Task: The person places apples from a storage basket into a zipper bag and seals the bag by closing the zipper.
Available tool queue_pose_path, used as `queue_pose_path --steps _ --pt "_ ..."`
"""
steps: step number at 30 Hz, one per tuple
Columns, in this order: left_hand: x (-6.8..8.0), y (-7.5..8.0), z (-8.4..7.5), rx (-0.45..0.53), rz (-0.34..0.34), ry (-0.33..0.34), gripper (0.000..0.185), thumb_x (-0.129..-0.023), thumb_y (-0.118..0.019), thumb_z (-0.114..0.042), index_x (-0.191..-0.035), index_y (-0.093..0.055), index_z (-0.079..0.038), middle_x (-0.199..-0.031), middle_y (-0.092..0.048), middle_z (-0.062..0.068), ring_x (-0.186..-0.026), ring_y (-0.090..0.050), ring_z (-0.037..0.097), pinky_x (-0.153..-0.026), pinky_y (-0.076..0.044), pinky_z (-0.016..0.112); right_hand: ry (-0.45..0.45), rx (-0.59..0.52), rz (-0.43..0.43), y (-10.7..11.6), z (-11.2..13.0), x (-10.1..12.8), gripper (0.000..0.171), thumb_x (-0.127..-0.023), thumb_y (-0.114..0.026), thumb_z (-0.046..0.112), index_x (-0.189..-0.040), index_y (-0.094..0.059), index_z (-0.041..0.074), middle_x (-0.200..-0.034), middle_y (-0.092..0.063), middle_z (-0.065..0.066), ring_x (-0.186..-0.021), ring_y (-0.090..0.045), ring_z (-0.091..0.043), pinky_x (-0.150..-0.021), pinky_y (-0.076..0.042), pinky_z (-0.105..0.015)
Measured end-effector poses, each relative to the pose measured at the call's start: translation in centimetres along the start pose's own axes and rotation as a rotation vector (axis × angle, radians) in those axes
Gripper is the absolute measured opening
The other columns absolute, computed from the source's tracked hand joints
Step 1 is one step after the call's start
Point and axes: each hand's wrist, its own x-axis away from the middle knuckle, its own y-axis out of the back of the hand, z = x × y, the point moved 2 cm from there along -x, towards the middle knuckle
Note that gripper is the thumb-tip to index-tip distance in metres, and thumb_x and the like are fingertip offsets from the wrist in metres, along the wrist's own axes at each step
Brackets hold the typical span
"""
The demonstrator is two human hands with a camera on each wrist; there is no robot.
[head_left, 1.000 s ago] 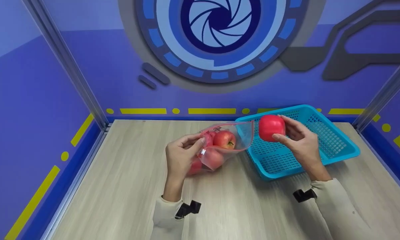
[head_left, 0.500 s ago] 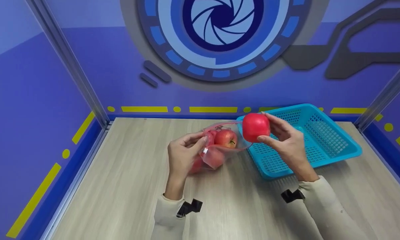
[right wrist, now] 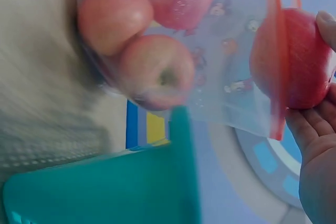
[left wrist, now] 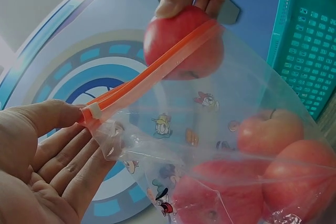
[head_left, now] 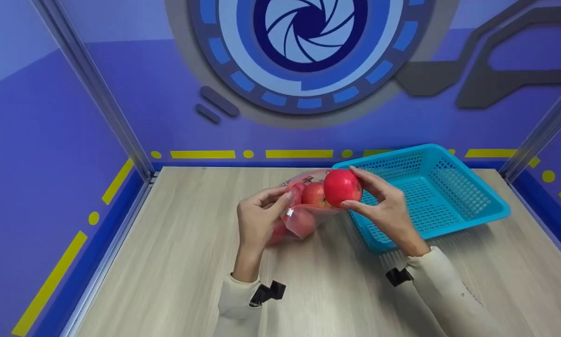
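Note:
A clear zip bag (left wrist: 178, 108) with an orange-red zip edge and small cartoon prints holds several red apples (right wrist: 157, 72). My left hand (head_left: 258, 217) pinches the bag by one end of its zip edge, thumb on the slider. In my right hand (head_left: 386, 206) is a red apple (head_left: 342, 188), gripped between thumb and fingers. The left wrist view has this apple (left wrist: 184, 45) at the bag's mouth, partly behind the zip edge. From the right wrist, the apple (right wrist: 299, 59) shows partly inside the opening. The bag's lower part is hidden behind my left hand in the head view.
A turquoise plastic basket (head_left: 484, 187) with perforated walls stands at the back right, close beside the bag. Beneath is a light wood-grain table (head_left: 186, 262). Blue printed panels (head_left: 280, 135) rise behind it and at both sides.
My right hand has carried the apple leftward from over the basket to the bag's mouth. My left hand has stayed nearly in place, still pinching the bag.

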Motion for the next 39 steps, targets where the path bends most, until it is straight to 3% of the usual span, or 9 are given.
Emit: queue_pose_path --steps 8,15,20,23,27,33,39 --pt "0.0 -0.1 0.1 0.004 0.008 0.003 0.014 -0.090 -0.087 -0.009 -0.102 -0.085 -0.004 -0.098 -0.081 0.005 -0.082 -0.077 0.020 -0.069 -0.062 0.028 0.039 0.096 -0.008 -0.6 -0.6 0.2 0.077 -0.080 -0.094 0.008 -0.150 -0.061 0.008 -0.148 -0.062 -0.009 -0.134 -0.060 -0.026 -0.101 -0.050 -0.022" --pt "0.2 0.0 0.2 -0.030 -0.048 -0.035 0.011 -0.093 -0.083 -0.008 -0.103 -0.084 -0.003 -0.096 -0.081 0.005 -0.082 -0.077 0.019 -0.073 -0.063 0.030 0.212 0.336 -0.024 -0.8 -0.6 0.4 0.076 -0.076 -0.096 0.008 -0.145 -0.065 0.004 -0.148 -0.063 -0.009 -0.135 -0.061 -0.031 -0.105 -0.048 -0.026" --pt "0.3 0.3 0.5 -0.027 -0.102 -0.038 0.012 -0.093 -0.083 -0.009 -0.103 -0.084 -0.002 -0.090 -0.080 0.005 -0.074 -0.074 0.020 -0.064 -0.062 0.030 0.261 0.374 -0.030 -0.1 -0.8 0.3 0.068 -0.078 -0.094 0.000 -0.140 -0.067 0.000 -0.145 -0.065 -0.012 -0.131 -0.063 -0.033 -0.106 -0.045 -0.023" --pt "0.2 0.6 0.5 -0.022 -0.112 -0.034 0.013 -0.093 -0.084 -0.010 -0.104 -0.084 -0.002 -0.091 -0.080 0.005 -0.077 -0.075 0.021 -0.069 -0.063 0.031 0.253 0.365 -0.022 0.7 -1.2 0.2 0.058 -0.082 -0.089 -0.003 -0.137 -0.069 0.000 -0.142 -0.067 -0.011 -0.129 -0.065 -0.032 -0.106 -0.044 -0.020" --pt "0.0 1.0 0.6 -0.019 -0.117 -0.030 0.013 -0.093 -0.084 -0.009 -0.103 -0.084 -0.002 -0.095 -0.081 0.006 -0.084 -0.077 0.020 -0.078 -0.063 0.031 0.229 0.348 0.037 1.9 -1.7 0.0 0.048 -0.087 -0.083 -0.010 -0.133 -0.073 0.001 -0.134 -0.072 -0.010 -0.122 -0.069 -0.031 -0.103 -0.045 -0.017" --pt "-0.3 1.2 0.6 0.029 -0.109 -0.027 0.012 -0.092 -0.084 -0.007 -0.102 -0.083 0.000 -0.093 -0.080 0.012 -0.084 -0.078 0.023 -0.074 -0.063 0.031 0.236 0.345 0.207 2.7 -1.7 0.2 0.063 -0.077 -0.090 -0.012 -0.134 -0.074 0.009 -0.131 -0.074 -0.006 -0.119 -0.071 -0.029 -0.098 -0.047 -0.015" --pt "-0.5 1.2 0.6 0.023 -0.091 -0.029 0.013 -0.091 -0.085 -0.009 -0.102 -0.084 -0.001 -0.094 -0.080 0.010 -0.082 -0.077 0.021 -0.070 -0.063 0.029 0.361 0.376 0.269 1.9 -0.9 0.4 0.054 -0.072 -0.094 -0.008 -0.121 -0.079 0.006 -0.117 -0.079 -0.005 -0.106 -0.076 -0.025 -0.090 -0.058 -0.031"
